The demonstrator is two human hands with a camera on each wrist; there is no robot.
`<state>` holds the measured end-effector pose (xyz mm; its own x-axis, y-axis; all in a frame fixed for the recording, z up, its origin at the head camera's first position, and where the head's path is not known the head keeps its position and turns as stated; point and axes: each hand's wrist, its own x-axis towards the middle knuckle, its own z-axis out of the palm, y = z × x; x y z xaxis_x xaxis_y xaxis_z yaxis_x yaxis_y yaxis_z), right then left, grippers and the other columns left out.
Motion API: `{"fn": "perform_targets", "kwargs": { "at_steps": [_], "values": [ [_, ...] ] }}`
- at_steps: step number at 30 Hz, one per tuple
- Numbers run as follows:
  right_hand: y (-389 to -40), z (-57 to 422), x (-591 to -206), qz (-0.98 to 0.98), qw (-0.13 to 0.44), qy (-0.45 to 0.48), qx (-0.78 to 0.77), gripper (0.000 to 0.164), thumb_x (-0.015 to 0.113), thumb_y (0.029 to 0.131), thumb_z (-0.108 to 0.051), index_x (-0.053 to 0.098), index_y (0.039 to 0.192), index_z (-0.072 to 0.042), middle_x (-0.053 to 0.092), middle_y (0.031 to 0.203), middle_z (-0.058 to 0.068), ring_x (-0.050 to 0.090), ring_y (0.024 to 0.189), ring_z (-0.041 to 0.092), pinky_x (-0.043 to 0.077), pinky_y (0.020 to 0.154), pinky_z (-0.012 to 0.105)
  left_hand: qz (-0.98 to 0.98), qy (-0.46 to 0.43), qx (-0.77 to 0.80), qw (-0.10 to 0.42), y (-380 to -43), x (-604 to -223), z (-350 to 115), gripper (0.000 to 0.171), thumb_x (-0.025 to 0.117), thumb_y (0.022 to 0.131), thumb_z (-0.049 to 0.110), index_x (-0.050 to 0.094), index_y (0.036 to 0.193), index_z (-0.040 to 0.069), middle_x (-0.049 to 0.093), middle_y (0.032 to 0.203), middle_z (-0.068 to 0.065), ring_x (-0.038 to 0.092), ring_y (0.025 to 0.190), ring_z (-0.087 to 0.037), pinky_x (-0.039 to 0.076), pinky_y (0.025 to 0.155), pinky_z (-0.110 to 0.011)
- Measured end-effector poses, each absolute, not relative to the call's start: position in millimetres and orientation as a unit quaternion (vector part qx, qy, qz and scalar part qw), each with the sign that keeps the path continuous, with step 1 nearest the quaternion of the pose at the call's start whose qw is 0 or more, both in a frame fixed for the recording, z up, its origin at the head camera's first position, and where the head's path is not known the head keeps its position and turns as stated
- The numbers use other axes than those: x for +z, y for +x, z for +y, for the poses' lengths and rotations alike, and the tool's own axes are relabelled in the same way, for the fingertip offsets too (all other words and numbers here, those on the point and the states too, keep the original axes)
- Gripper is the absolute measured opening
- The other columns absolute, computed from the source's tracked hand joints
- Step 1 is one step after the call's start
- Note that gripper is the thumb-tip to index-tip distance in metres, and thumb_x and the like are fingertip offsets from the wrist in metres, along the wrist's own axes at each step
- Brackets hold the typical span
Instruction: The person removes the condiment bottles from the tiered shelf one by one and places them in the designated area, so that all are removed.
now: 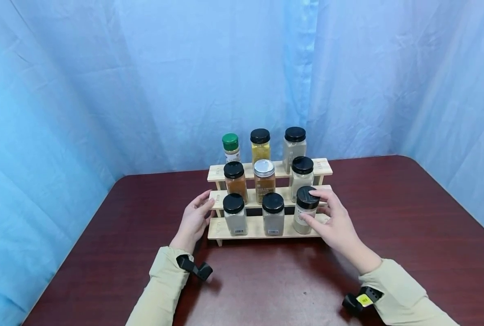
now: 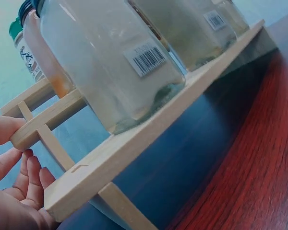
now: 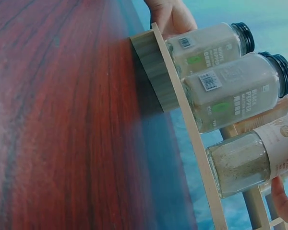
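Observation:
A three-tier wooden spice rack stands on the table with jars on each step. My left hand pinches the left end of its middle step; in the left wrist view the thumb lies above the wood and fingers curl below. At the front step's right end, my right hand grips a black-lidded spice jar, fingers at the lid and thumb against the label. The right wrist view shows this jar upright relative to the step, its base at the wood. Two black-lidded jars, pepper jar and pale jar, share that step.
Behind, the middle step bears an orange-brown jar, a silver-lidded jar and a black-lidded jar. On top stand a green-capped bottle, a yellow jar and a grey jar. Blue curtains surround the dark red table.

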<state>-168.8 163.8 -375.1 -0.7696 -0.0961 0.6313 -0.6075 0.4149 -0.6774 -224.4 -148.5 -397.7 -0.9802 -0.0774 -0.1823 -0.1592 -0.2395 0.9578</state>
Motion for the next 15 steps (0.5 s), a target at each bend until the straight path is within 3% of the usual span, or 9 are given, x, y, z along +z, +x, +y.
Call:
{"fn": "perform_targets", "kwargs": {
  "at_steps": [15],
  "values": [
    [-168.7, 166.5, -377.2, -0.815, 0.258, 0.217, 0.471, 0.059, 0.075, 0.071, 0.013, 0.047, 0.122, 0.002, 0.053, 0.116, 0.019, 0.048, 0.096, -0.013, 0.047, 0.075, 0.007, 0.585, -0.090, 0.805, 0.044, -226.9, -400.1, -150.5, 0.049, 0.048, 0.098, 0.005, 0.035, 0.146, 0.003, 0.050, 0.101, 0.005, 0.056, 0.083, -0.002, 0.044, 0.070, -0.019]
  ]
}}
